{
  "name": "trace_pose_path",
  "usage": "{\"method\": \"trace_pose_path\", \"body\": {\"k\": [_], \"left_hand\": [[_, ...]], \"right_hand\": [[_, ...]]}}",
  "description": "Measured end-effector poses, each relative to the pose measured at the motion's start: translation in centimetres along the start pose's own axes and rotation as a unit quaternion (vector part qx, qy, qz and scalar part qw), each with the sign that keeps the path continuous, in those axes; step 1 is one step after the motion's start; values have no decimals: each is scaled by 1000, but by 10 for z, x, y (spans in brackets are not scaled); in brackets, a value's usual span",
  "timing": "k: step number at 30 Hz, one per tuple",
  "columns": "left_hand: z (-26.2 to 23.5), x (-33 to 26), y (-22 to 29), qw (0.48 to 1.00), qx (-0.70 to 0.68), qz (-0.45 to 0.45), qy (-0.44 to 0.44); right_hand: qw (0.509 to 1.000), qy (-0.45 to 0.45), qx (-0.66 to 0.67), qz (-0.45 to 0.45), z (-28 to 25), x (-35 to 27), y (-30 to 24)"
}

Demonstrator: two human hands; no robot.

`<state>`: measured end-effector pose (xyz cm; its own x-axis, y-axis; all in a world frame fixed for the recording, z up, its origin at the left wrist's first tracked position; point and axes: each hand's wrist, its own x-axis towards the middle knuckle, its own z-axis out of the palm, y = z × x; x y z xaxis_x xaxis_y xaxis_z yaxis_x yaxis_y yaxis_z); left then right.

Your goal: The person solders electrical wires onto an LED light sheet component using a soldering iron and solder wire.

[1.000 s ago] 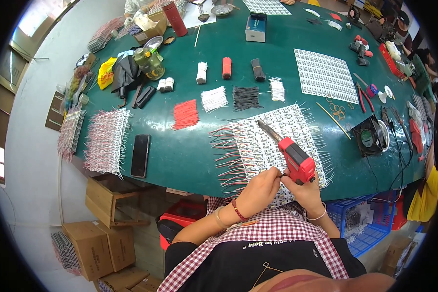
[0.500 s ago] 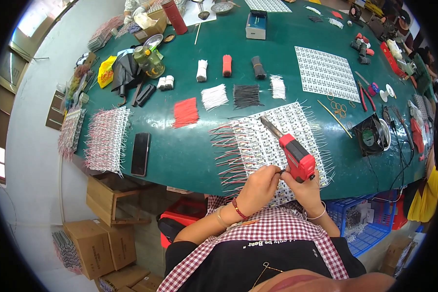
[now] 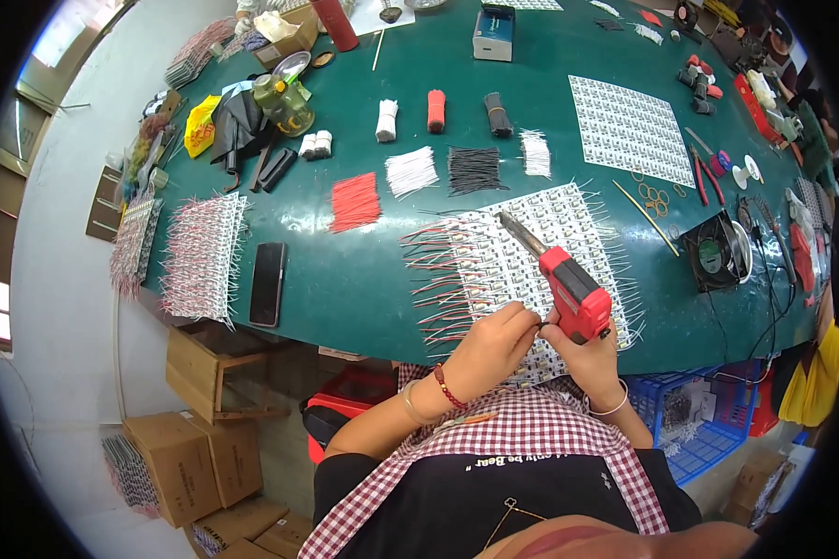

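Observation:
My right hand [image 3: 587,361] is closed around the handle of a red and black soldering gun [image 3: 576,293]. Its metal tip points away to the upper left, over a white circuit board panel [image 3: 555,210]. Close beside it, my left hand [image 3: 496,343] has its fingers pinched together against a small dark piece at the right thumb; what this piece is I cannot make out. Red, black and white wires [image 3: 438,279] stick out from the panel's left side, and thin pale wires fringe its right side. Both hands cover part of the panel's near edge.
Cut wires lie beyond the panel: red [image 3: 355,201], white [image 3: 411,171] and black [image 3: 474,170]. A phone [image 3: 268,284] and a wired panel [image 3: 203,256] are at left. To the right sit a small fan [image 3: 711,252], red pliers [image 3: 707,177] and another panel [image 3: 629,129].
The whole view has shifted slightly, with the table's far items a little higher in the picture. Both hands keep nearly the same pose, the right still gripping the soldering gun.

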<state>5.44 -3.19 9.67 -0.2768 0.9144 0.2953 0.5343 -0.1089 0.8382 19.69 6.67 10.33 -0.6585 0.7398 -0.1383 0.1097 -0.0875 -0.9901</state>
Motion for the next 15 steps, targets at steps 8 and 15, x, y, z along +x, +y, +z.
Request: {"method": "trace_pose_path", "body": {"k": [8,15], "left_hand": [[-2,-1,-4,999,-32,-26,-31],[-6,-3,-5,994,-2,-70,-88]], "right_hand": [[998,-7,-46,-44,-3,0,9],[997,-19,-66,-37,-2,1,1]]}}
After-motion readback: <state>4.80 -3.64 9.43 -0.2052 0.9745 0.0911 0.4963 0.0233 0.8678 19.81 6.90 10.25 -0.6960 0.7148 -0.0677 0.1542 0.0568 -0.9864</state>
